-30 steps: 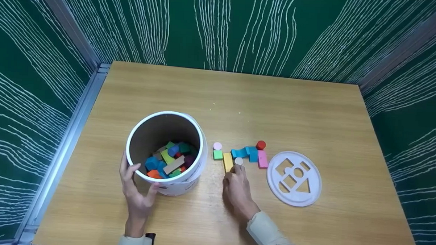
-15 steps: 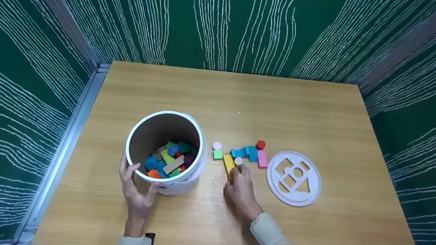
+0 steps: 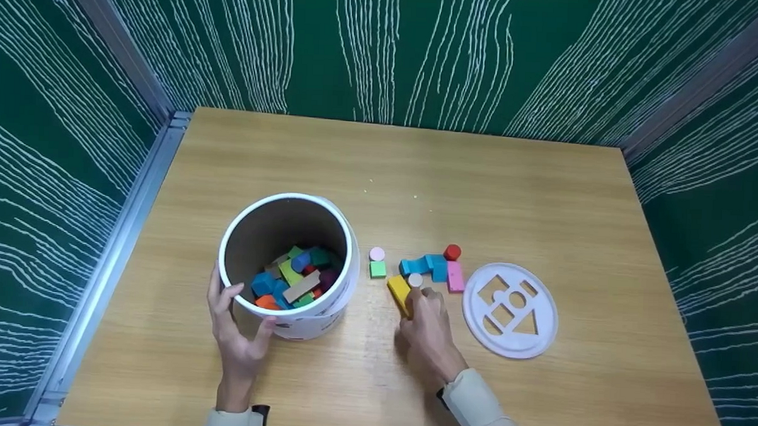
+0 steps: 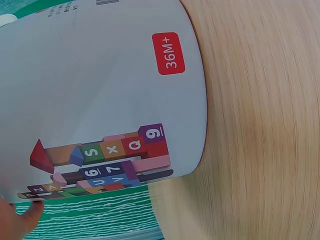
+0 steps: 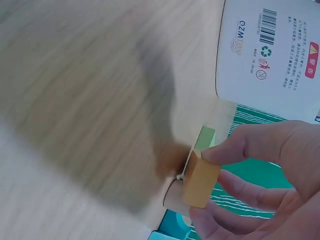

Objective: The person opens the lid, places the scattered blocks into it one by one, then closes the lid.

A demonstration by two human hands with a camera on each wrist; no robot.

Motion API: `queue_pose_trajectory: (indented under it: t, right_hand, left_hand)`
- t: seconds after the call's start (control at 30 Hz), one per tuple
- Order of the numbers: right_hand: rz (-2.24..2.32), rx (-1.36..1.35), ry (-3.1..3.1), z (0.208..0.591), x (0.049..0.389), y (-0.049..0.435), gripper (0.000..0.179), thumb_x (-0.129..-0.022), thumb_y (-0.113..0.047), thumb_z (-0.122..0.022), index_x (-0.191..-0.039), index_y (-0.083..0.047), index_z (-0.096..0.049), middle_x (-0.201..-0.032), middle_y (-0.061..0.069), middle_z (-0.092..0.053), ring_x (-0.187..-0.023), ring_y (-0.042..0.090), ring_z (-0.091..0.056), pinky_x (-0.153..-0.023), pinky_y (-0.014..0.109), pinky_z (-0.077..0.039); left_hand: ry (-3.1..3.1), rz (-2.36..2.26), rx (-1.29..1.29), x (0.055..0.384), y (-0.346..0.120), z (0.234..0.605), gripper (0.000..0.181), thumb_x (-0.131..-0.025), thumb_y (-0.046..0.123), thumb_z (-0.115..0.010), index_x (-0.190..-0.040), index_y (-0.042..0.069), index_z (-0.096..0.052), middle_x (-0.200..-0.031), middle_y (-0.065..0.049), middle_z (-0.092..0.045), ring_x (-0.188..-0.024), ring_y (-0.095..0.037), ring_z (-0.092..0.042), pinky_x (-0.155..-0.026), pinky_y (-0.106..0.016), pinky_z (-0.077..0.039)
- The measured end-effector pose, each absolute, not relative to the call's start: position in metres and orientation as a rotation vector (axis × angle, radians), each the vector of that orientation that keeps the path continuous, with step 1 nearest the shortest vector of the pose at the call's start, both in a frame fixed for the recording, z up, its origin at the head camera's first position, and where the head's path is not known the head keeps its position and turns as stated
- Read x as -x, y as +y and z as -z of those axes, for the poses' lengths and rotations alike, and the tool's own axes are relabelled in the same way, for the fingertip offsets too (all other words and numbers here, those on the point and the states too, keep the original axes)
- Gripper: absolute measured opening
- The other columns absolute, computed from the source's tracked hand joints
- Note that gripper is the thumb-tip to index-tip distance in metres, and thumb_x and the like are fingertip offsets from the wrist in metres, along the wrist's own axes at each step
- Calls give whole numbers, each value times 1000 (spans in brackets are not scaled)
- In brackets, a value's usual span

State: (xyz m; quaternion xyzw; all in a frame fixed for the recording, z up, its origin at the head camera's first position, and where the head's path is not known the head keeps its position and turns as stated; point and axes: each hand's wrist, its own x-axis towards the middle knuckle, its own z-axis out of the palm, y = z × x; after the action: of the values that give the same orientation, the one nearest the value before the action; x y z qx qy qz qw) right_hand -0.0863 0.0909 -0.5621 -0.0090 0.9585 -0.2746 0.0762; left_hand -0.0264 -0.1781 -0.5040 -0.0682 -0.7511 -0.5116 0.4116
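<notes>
My left hand [image 3: 239,340] rests with spread fingers against the near left side of a white bucket [image 3: 312,328], one fingertip at the rim. In the left wrist view its thumb [image 4: 25,220] touches the printed wall. Inside the bucket lie several coloured blocks [image 3: 302,286]. My right hand [image 3: 430,333] pinches a yellow rectangular block [image 3: 399,294] between thumb and fingers, close over the table. That yellow block [image 5: 202,182] hides part of a pale cylinder [image 5: 175,197] in the right wrist view. The same cylinder stands just beyond the fingertips in the head view.
Near the right hand lie a green cube [image 3: 377,270], a pink cylinder [image 3: 377,254], blue blocks [image 3: 439,268], a pink block [image 3: 455,277] and a red cylinder [image 3: 452,252]. A white lid with shaped holes [image 3: 547,320] lies right of them. Green walls [image 3: 315,47] enclose the table.
The yellow block has turned, its near end swinging right, and its far end has shifted slightly nearer. My right hand has moved a little right and nearer with it. The left hand stays on the bucket.
</notes>
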Motion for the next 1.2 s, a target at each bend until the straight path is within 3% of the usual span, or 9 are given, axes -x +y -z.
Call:
queue_pose_trajectory:
  t: [0.37,0.7,0.97,1.2]
  right_hand:
    - [984,131,2994,540,89,96,30,-69,7,-73,-98,-2,-68,-115,21,-57,-106,33,-53,-89,49,-49]
    - [1172,465,3215,508,102,95,29,-60,7,-71,-89,0,-70,-94,15,-63,-90,31,-57,-78,43,-48]
    - [1144,520,3245,479,108,89,27,-67,3,-72,-94,-3,-72,-100,13,-63,-90,29,-56,-73,42,-50]
    - [1134,515,3232,461,111,85,31,-66,4,-75,-96,-4,-72,-103,13,-62,-92,27,-56,-74,42,-53]
  left_hand:
    - [-1870,1284,177,26,-178,504,68,-86,47,-62,-114,-11,-40,-137,-41,-26,-133,-32,-29,-108,-33,-32]
    - [-1893,1279,160,25,-179,504,68,-86,47,-62,-114,-11,-40,-138,-41,-26,-134,-31,-28,-108,-33,-32]
    - [-1886,1275,171,26,-179,503,68,-86,48,-62,-113,-11,-41,-137,-41,-27,-133,-33,-29,-108,-34,-32]
    - [-1890,1292,162,26,-178,502,68,-85,48,-63,-113,-10,-41,-137,-40,-27,-133,-32,-29,-109,-33,-31]
